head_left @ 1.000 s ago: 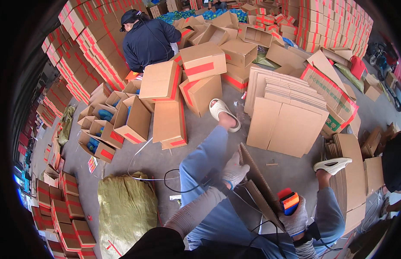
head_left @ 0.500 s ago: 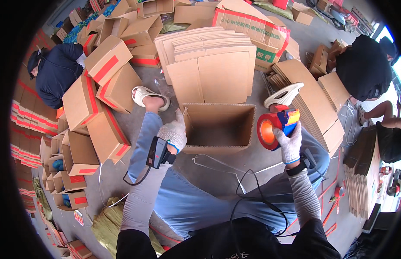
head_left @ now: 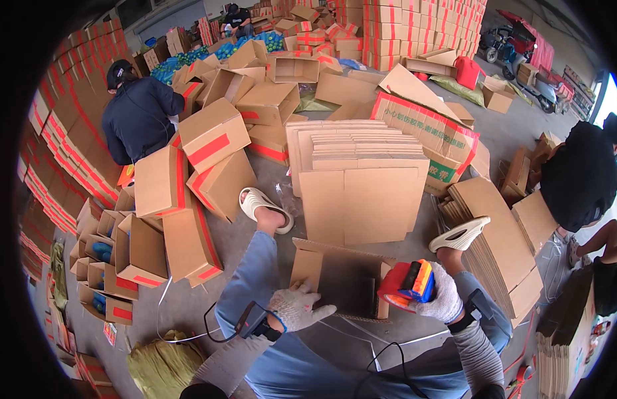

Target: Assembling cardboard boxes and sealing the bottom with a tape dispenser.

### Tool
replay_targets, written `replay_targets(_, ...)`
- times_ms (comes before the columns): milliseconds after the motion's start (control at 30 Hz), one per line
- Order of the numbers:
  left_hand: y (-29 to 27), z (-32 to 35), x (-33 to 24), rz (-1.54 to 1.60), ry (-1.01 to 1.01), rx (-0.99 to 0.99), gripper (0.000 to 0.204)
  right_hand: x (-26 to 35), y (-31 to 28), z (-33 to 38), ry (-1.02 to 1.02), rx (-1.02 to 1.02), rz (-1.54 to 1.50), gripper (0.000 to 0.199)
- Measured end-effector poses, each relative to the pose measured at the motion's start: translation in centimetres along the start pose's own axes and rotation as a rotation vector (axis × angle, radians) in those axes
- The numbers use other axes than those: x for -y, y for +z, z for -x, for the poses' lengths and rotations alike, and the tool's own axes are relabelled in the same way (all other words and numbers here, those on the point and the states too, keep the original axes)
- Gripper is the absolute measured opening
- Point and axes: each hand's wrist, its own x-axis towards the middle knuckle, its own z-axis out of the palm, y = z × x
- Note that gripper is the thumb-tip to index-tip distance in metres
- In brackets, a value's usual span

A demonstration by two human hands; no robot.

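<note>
An open cardboard box (head_left: 307,265) stands between my legs, its dark inside facing up toward me. My left hand (head_left: 298,308), in a whitish knit glove, is at the box's near left corner with its fingers spread and nothing held. Whether the fingertips touch the cardboard is hard to tell. In my gloved right hand (head_left: 444,299) is a tape dispenser (head_left: 409,282) with a red roll and blue and orange parts. It is held at the right side of the box and hides part of that side. Just beyond the box, flattened cartons (head_left: 361,203) stand in an upright stack.
Made-up boxes with red tape (head_left: 212,133) are heaped at the left. More flat cartons (head_left: 491,233) lean beyond my right foot. One person (head_left: 139,113) bends over at the left, another (head_left: 581,176) at the right. A black cable (head_left: 395,356) hangs across my lap.
The view has tilted up, showing more of the far room. My left hand has gone from pointing along the box's left side to spread fingers near its corner. The dispenser is now closer to the box.
</note>
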Motion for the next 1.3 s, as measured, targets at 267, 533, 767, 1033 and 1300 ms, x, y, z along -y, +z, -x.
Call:
replay_targets(267, 0.1, -3.8, -1.0, -0.125, 0.0, -0.232, 0.053, -3.4, 6.8, -2.6, 0.049, -0.034, -0.107, 0.081)
replay_targets(533, 3.8, -8.9, 1.0, 0.022, 0.032, -0.593, 0.025, -0.8, 2.3, 0.5, 0.082, -0.205, -0.572, 0.076)
replay_targets(767, 0.9, -10.3, 1.2, -0.14, 0.134, -0.863, 0.057, -1.1, 5.3, 1.6, -0.015, 0.072, -0.01, 0.085)
replay_targets(1033, 5.0, -5.0, 1.0, -0.211, 0.055, -0.532, 0.073, -3.1, 5.8, 2.2, -0.011, 0.011, -0.06, 0.083)
replay_targets(1300, 8.4, -4.3, 0.6, -0.146, 0.022, -0.5, 0.073, -0.3, 3.5, -1.0, -0.016, 0.058, -0.081, 0.083)
